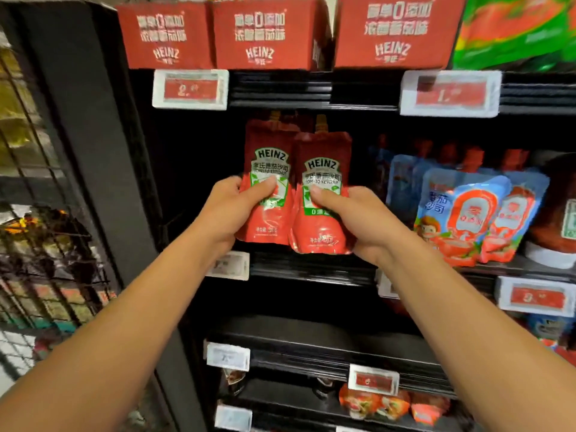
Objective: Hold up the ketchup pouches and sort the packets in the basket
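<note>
Two red Heinz ketchup pouches with spouts stand upright side by side at the front of a dark store shelf (311, 269). My left hand (230, 210) grips the left pouch (268, 222) from its left side, thumb across the green label. My right hand (361, 219) grips the right pouch (321, 226) from its right side, thumb on its label. The right pouch overlaps the left one slightly. Both arms reach up from below.
Red Heinz cartons (268, 35) sit on the shelf above, with price tags (190, 88) under them. Blue and red sauce pouches (467, 213) stand to the right. A black upright post (93, 151) and wire mesh (37, 213) are on the left. Lower shelves hold small red packets (389, 403).
</note>
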Motion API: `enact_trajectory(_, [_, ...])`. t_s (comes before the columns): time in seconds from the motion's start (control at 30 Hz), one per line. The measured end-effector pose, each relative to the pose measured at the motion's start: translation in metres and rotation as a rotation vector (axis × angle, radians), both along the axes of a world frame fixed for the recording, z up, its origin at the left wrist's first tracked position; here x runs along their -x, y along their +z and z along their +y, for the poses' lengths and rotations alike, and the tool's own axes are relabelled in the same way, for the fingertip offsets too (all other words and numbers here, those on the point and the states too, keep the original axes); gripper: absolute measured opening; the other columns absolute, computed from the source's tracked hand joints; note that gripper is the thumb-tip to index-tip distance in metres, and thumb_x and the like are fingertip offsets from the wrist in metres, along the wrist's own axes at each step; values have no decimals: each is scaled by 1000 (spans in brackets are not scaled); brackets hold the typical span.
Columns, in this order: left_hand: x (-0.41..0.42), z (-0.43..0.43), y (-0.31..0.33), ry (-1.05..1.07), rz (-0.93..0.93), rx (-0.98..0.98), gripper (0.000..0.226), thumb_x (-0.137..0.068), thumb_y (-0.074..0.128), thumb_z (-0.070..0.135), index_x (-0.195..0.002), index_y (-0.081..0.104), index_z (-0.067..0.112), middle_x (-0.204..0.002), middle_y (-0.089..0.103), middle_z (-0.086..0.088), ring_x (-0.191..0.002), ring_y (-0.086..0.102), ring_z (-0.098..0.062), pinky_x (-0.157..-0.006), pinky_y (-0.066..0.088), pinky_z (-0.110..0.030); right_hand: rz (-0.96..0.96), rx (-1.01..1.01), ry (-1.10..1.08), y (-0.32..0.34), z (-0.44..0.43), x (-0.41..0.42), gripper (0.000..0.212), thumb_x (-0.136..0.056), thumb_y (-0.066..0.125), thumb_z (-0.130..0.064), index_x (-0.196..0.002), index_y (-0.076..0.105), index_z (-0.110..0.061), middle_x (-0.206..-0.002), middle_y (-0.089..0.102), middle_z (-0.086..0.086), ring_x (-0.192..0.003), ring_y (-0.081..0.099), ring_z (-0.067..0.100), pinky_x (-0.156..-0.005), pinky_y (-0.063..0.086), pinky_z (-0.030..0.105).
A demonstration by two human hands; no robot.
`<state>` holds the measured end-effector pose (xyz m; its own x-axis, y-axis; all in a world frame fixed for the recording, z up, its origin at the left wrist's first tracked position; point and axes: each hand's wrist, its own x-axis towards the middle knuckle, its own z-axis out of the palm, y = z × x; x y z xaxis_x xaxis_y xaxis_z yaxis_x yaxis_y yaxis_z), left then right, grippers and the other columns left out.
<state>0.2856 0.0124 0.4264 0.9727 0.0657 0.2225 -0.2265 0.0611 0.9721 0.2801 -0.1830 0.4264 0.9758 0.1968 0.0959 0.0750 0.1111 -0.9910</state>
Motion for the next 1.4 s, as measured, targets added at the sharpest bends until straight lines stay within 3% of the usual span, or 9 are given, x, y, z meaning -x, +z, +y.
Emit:
enact_trajectory(0.13, [-28,22,3,10,-14,-13,20,-87,74,14,-104,66,21,-91,78,-1,-75,74,-14,-62,58,-29,30,-26,-80,4,23,-16,31,-80,82,-25,-105,72,-11,-88,79,5,-76,76,19,-57,58,31])
enact_trajectory(0.3, [-47,37,-3,14,-7,-49,43,-81,76,2,-120,64,16,-98,76,-1,-75,73,-10,-54,55,-23,19,-68,-191,-1,43,-30,29,-76,82,-8,-104,72,-8,-80,78,2,-71,75,15,-53,56,25])
enact_trajectory(0.43, [-52,46,-12,47,11,-27,42,-83,72,-2,-121,65,15,-92,74,4,-70,72,-6,-51,53,-18,-22,-6,-247,-6,45,-33,22,-77,83,-12,-97,73,-8,-79,78,1,-68,75,15,-49,53,21])
enact_trajectory(0.57, [-49,48,-17,52,-24,-38,37,-86,75,10,-121,66,17,-101,75,4,-83,73,-4,-67,57,-19,-92,196,-276,-7,42,-30,23,-80,82,-25,-98,73,-15,-83,78,-2,-73,75,15,-50,55,24])
enact_trajectory(0.73, [-34,52,-23,243,-156,-467,57,-71,85,45,-117,53,34,-101,68,16,-93,65,1,-75,54,-21,-267,406,-296,-7,33,-18,51,-75,87,-27,-120,63,-20,-98,75,-12,-83,70,-5,-60,51,7])
enact_trajectory(0.83, [-30,49,-27,319,-117,-677,77,-63,86,56,-123,52,22,-113,65,0,-106,61,-21,-89,55,-40,-292,574,-352,-10,28,-14,57,-72,88,-32,-121,61,-20,-103,73,-9,-85,70,2,-65,54,13])
enact_trajectory(1.0, [-35,50,-20,304,-96,-778,40,-68,85,53,-85,55,32,-79,58,16,-87,60,-19,-75,47,-29,-311,674,-425,-11,31,-23,51,-73,88,-32,-114,60,-19,-94,74,-5,-64,69,3,-47,50,14])
enact_trajectory(1.17, [-59,47,-17,295,-19,-821,73,-73,84,44,-130,48,16,-125,63,-9,-113,62,-30,-92,52,-38,-329,688,-435,-12,34,-45,57,-74,87,-22,-122,56,-22,-113,70,-1,-99,68,17,-77,56,26])
enact_trajectory(1.4, [-95,39,-7,278,77,-923,69,-82,81,27,-139,45,11,-133,60,-13,-118,61,-33,-92,50,-37,-313,751,-401,-2,40,-81,71,-70,89,-26,-132,56,-17,-131,64,2,-114,62,19,-86,46,26])
